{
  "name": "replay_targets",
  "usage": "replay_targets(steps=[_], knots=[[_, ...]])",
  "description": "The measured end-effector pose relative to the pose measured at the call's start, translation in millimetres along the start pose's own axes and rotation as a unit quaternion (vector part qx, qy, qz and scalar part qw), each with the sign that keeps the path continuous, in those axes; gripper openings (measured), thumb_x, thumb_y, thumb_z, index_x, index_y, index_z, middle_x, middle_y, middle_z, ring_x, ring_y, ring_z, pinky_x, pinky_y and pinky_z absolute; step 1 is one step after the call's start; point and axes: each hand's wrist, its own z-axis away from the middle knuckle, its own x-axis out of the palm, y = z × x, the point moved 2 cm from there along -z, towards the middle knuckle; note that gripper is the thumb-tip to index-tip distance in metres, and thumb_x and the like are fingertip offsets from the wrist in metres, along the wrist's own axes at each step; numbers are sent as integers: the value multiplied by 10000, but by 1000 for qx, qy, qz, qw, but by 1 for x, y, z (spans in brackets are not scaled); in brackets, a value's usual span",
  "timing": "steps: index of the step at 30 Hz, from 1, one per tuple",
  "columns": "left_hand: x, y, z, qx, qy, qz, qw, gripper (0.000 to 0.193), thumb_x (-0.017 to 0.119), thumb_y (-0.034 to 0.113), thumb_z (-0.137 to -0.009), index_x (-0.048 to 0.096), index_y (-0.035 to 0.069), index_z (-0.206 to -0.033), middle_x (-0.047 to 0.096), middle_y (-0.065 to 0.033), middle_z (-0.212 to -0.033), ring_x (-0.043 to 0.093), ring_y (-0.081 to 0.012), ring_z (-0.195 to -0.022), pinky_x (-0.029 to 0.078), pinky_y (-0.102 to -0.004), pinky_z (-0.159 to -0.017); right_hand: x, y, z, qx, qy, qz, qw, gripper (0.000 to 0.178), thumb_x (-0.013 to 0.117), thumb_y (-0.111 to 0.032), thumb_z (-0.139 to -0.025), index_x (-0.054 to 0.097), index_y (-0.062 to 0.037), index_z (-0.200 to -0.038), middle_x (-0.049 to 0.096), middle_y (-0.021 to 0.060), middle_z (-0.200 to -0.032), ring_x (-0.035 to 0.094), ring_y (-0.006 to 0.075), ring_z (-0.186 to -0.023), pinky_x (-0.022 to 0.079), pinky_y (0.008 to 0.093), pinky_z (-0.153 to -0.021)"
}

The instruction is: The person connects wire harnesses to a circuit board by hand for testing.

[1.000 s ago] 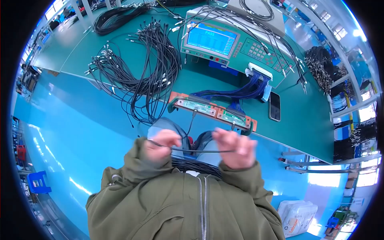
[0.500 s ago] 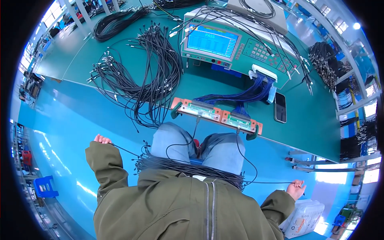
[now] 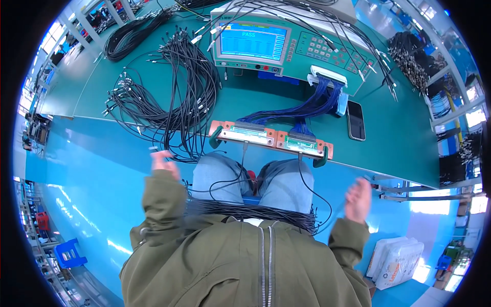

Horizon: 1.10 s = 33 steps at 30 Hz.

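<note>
A bundle of black cables (image 3: 255, 211) lies across my lap. My left hand (image 3: 165, 163), blurred, is raised past the table's front edge with its fingers pinched, and a small white cable end (image 3: 153, 149) sticks out at the fingertips. On the other side my right hand (image 3: 358, 199) is also smeared, its fingers curled, with a faint dark cable running toward it from the lap. Ahead of my knees stands an orange-brown test fixture (image 3: 274, 141) with two green boards. One black cable (image 3: 244, 156) hangs from its left board and another (image 3: 300, 166) from its right.
On the green table (image 3: 388, 148) stands a tester (image 3: 250, 43) with a lit blue screen; blue-black wiring (image 3: 286, 110) links it to the fixture. A big heap of black cables (image 3: 197, 97) lies left, partly over the edge. A phone (image 3: 356, 121) lies right. White packages (image 3: 396, 263) sit low right.
Both hands have come inward and up from their wide-spread positions, no longer drawing cable straight out to the sides. The view has shifted slightly; the fixture's cables stay plugged in.
</note>
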Motion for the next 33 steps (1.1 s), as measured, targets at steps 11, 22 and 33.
replay_targets(steps=[11,22,33], knots=[[138,-99,4,143,-190,-224,945,234,381,215,-869,497,80,-716,517,-43,-777,457,-132,-649,392,-227,-623,123,108,-18,69,-115,95,986,196,384,-160,-881,501,-10,-834,455,23,-694,359,65,-542,316,187,-490],[163,-99,28,13,-163,-51,985,267,393,244,-877,482,76,-691,439,-5,-595,324,-50,-415,240,-177,-367,106,112,-16,97,-93,109,985,198,394,-157,-881,494,0,-814,409,11,-643,329,50,-490,285,182,-430],[145,-121,44,-92,-231,-28,968,278,381,258,-885,460,63,-705,413,-39,-585,272,-62,-381,202,-189,-332,114,102,-19,158,-84,108,978,196,418,-160,-871,504,1,-801,405,7,-638,297,35,-446,258,173,-398]])
